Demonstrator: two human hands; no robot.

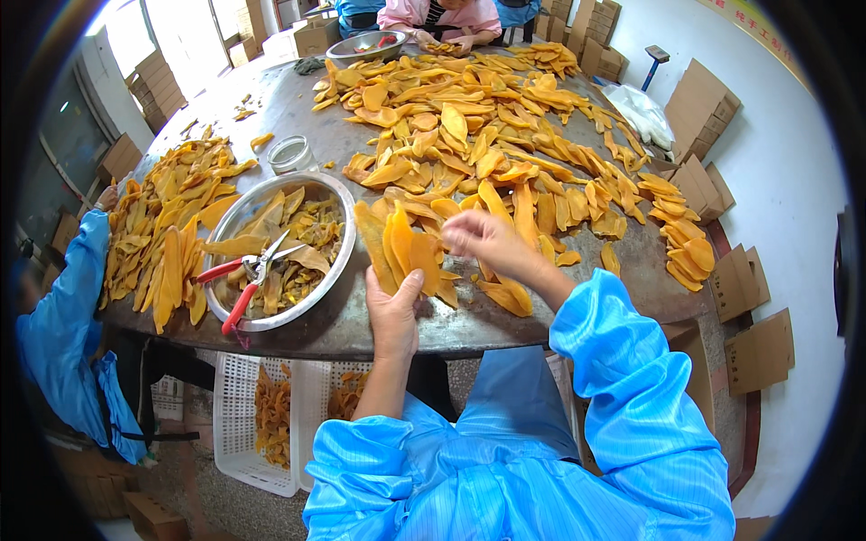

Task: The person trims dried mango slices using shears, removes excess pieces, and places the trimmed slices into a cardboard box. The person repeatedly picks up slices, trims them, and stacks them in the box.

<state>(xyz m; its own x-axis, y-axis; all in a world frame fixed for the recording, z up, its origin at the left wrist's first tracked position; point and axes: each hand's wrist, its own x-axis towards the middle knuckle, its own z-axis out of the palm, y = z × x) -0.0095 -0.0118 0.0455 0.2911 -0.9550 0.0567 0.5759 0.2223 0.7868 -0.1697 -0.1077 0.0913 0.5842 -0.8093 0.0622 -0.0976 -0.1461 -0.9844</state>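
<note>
My left hand (394, 312) holds a fan of several flat orange dried slices (400, 247), apparently dried fruit, upright above the table's near edge. Just to the right, my right hand (484, 240) hovers over the slices with its fingers curled; whether it holds anything is hidden. A large heap of the same slices (467, 128) spreads over the metal table beyond both hands. To the left stands a steel bowl (348, 237) of smaller, darker pieces, with red-handled pruning shears (254, 268) lying open across them.
Beyond the bowl is a glass jar (292, 154). Another slice pile (176, 216) lies left, beside a co-worker's blue sleeve (81, 264). Across the metal table (325, 345), a person in pink handles slices near another bowl (365, 46). White plastic baskets (254, 466) stand below; cartons (761, 351) line the wall.
</note>
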